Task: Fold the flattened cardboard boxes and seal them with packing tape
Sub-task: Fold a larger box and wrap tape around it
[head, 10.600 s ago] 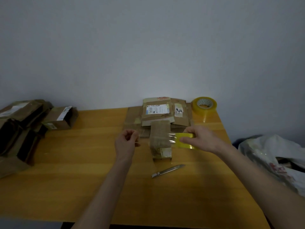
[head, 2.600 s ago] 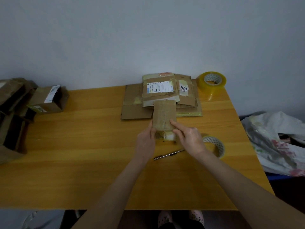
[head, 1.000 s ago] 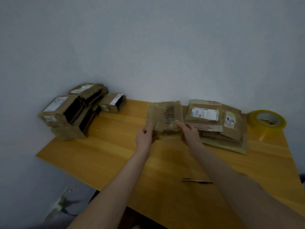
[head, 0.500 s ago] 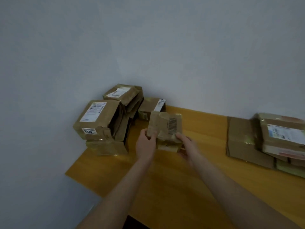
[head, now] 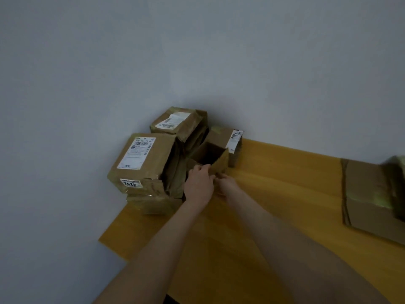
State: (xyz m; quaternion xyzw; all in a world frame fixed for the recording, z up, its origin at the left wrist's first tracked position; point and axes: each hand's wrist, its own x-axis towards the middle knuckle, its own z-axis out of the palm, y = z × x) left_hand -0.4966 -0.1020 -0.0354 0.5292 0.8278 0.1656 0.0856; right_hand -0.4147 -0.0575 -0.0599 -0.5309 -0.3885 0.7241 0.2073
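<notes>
The small open box [head: 210, 155], gripped at its near wall by the left hand [head: 198, 183] and right hand [head: 227, 185] at ten o'clock on the table [head: 285, 194], is best set squarely beside the stack [head: 142, 163] at its nine o'clock before release

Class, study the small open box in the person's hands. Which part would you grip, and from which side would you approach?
Grip the near wall of the open box at its top rim, coming from the near side of the table. Its mouth is open upward, leaving that rim free to pinch, while the pile crowds its left and a labelled box stands behind.
</notes>
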